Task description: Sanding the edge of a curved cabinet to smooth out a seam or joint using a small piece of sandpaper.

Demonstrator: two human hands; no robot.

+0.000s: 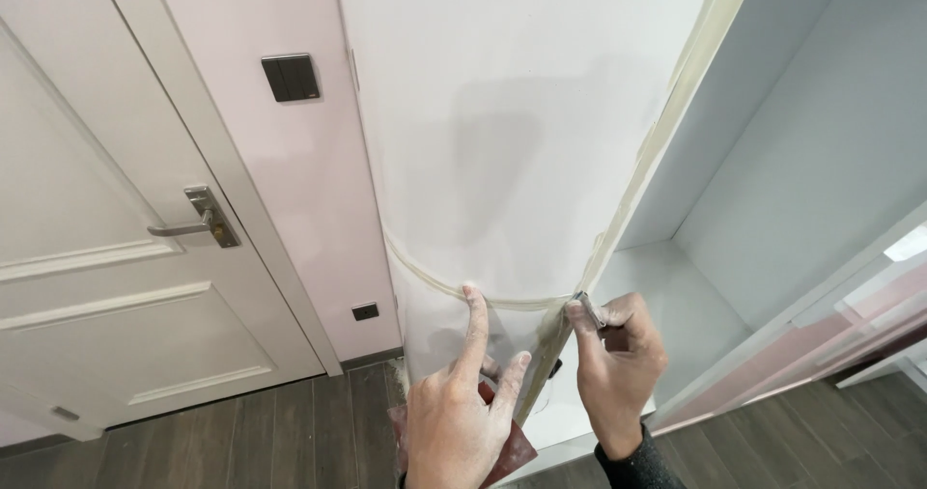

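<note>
My left hand [462, 404] presses its index finger against a white wall panel [502, 132], right on a strip of pale masking tape [435, 281] that runs across it. Under the palm it holds a reddish-brown sheet of sandpaper [510, 455]. My right hand [618, 363] pinches a small metal blade [587, 308] at the panel's corner, where the crosswise tape meets the tape running up the edge [666, 127]. A clear plastic sheet [439, 330] hangs below the tape.
A white door [106, 286] with a metal lever handle [193, 221] stands at left. A dark switch plate [290, 77] and a low socket [365, 311] sit on the pink wall. A white shelf recess [772, 141] opens at right. Dark wood floor [280, 436] lies below.
</note>
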